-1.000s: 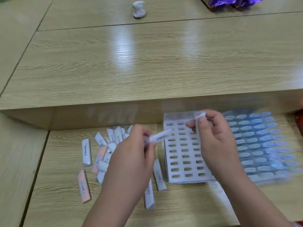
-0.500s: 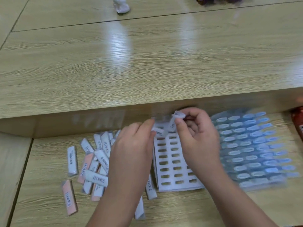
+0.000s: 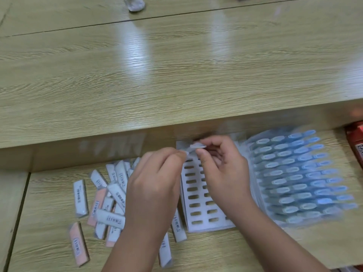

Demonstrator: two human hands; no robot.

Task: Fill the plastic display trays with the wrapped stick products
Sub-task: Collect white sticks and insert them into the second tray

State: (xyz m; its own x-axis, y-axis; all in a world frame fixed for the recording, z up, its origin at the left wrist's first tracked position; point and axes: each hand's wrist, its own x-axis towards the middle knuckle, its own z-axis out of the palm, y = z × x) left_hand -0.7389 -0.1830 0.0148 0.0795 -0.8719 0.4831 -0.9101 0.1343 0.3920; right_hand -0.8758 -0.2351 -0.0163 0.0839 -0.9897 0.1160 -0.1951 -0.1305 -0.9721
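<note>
A white plastic display tray (image 3: 196,195) with rows of empty oval slots lies on the lower desk. My right hand (image 3: 222,171) pinches a white wrapped stick (image 3: 197,147) at the tray's far edge. My left hand (image 3: 157,185) is beside it, fingertips pinched together at the tray's far left corner on the end of a small white stick, mostly hidden. A loose pile of white and pink wrapped sticks (image 3: 110,195) lies left of the tray, partly under my left arm. A tray filled with blue-wrapped sticks (image 3: 300,177) sits to the right.
A raised wooden desk top (image 3: 176,75) rises just behind the trays. A crumpled white wrapper (image 3: 135,4) lies on it at the far edge. A red package (image 3: 356,142) sits at the right edge. More sticks (image 3: 165,250) lie near my left forearm.
Both hands have moved toward the tray's far edge and drawn closer together. The stick in my left hand, earlier held out plainly, is now almost hidden by my fingers.
</note>
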